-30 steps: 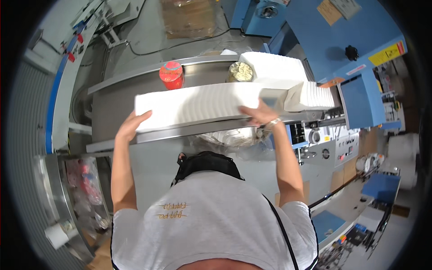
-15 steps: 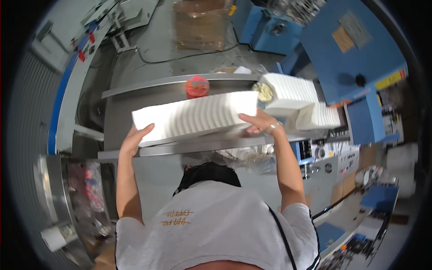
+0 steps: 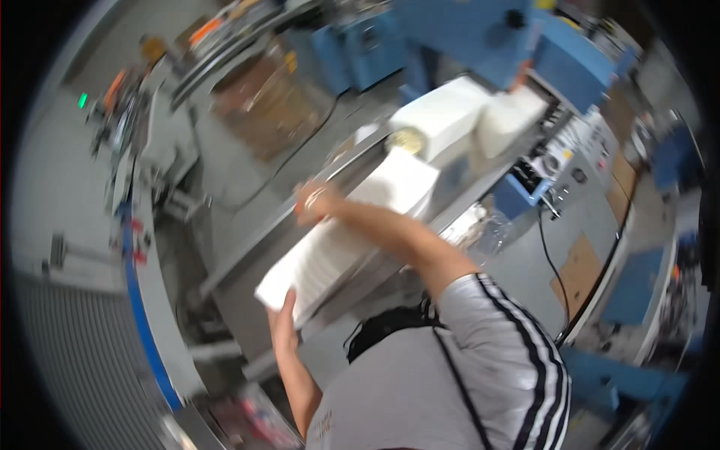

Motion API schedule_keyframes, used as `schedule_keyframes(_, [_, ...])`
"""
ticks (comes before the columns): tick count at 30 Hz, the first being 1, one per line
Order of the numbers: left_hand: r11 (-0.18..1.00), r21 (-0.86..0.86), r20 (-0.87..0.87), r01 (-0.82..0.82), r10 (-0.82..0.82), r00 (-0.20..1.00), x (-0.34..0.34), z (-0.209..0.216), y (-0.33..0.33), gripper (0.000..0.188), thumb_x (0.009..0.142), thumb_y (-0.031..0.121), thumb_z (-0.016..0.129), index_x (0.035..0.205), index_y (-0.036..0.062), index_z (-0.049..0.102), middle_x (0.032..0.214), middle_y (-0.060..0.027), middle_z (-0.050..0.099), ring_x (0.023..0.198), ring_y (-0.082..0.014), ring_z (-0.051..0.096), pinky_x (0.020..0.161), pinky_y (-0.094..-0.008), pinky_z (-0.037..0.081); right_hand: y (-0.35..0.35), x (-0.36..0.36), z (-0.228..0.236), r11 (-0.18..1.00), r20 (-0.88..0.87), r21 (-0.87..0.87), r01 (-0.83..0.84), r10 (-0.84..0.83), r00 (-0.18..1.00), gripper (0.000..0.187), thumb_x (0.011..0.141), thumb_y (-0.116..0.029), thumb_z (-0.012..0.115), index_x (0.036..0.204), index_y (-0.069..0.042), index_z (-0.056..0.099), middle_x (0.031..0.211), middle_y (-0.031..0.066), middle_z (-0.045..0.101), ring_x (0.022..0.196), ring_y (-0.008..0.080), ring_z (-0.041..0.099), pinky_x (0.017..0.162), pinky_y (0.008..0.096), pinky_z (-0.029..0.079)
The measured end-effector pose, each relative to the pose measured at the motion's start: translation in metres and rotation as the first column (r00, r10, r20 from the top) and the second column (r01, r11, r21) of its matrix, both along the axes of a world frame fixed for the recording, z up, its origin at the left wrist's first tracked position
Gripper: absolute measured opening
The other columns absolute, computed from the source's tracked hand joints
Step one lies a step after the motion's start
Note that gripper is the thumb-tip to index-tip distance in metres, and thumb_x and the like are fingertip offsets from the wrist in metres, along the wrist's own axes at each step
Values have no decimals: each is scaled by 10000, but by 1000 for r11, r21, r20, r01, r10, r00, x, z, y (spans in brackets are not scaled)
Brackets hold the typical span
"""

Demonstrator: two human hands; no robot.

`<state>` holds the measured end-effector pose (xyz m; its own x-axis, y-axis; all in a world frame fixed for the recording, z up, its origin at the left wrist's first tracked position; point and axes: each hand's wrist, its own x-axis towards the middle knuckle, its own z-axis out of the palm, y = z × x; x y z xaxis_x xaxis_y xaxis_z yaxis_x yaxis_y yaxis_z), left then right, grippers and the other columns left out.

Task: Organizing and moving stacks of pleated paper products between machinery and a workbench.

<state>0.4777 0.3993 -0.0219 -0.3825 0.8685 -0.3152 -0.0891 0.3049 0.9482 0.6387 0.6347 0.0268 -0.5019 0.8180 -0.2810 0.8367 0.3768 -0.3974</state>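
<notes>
A long white stack of thin, closely layered pieces [image 3: 319, 262] lies slantwise on the grey metal bench [image 3: 241, 319]. My left hand [image 3: 285, 321] grips its near left end, with the thumb on top and the fingers hidden underneath. My right arm crosses over the stack. Beyond its far side, my right hand [image 3: 319, 201] is closed around a red round thing [image 3: 300, 208], mostly hidden by the blurred fingers. A round container with pale yellow contents [image 3: 406, 141] stands by the stack's far right end.
Two more white stacks [image 3: 441, 114] [image 3: 514, 121] sit at the bench's right end, beside a blue machine [image 3: 472, 34]. A control panel [image 3: 581, 161] stands right of the bench. Behind it are a plastic-covered brown box [image 3: 266, 101] and a cable on the floor.
My right hand has left the stack's right end and reached across to the red round thing. The view has turned, and the stack now lies lower on the bench. My left hand keeps its grip.
</notes>
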Motion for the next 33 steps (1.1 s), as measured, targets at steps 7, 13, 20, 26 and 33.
schedule_keyframes(7, [998,-1,-51,62,-62,997,12,14,6,811,835,169,698,1451,-17,205,1462,-124,317,1336,-238,297,1108,-350,194,-30,102,24,928,-653,204,311,-107,749,777,619,-378,713,1266,-19,474,1181,228,540,1078,382,552,935,417,454])
schedule_keyframes(13, [997,17,19,69,-69,997,-12,-1,4,784,844,168,695,1445,-20,226,1444,-131,347,1312,-237,335,1100,-339,219,-55,237,70,444,-375,574,688,-604,703,578,676,-277,704,1199,-118,515,1183,151,516,1001,393,536,816,481,471])
schedule_keyframes(20, [999,-18,47,46,-45,998,-4,8,7,754,857,191,681,1440,-12,248,1433,-123,370,1308,-246,350,1094,-343,238,-18,331,-20,699,84,298,651,-698,711,556,682,-333,685,1176,-142,520,1224,151,505,1151,413,467,914,507,441])
schedule_keyframes(26, [992,-110,58,-63,70,996,-12,-4,-13,738,844,235,705,1411,-25,310,1381,-126,435,1271,-231,401,1071,-346,285,0,327,-54,647,96,656,389,-583,807,315,789,-313,653,1030,-114,615,1105,109,594,1142,338,513,822,473,451])
schedule_keyframes(33, [992,-115,-36,-49,46,998,-10,-3,5,777,794,337,746,1366,-37,375,1317,-132,501,1238,-231,442,1062,-326,291,15,273,-47,966,-434,-77,247,-255,864,520,898,-528,479,905,-33,637,845,196,648,811,347,628,705,402,480])
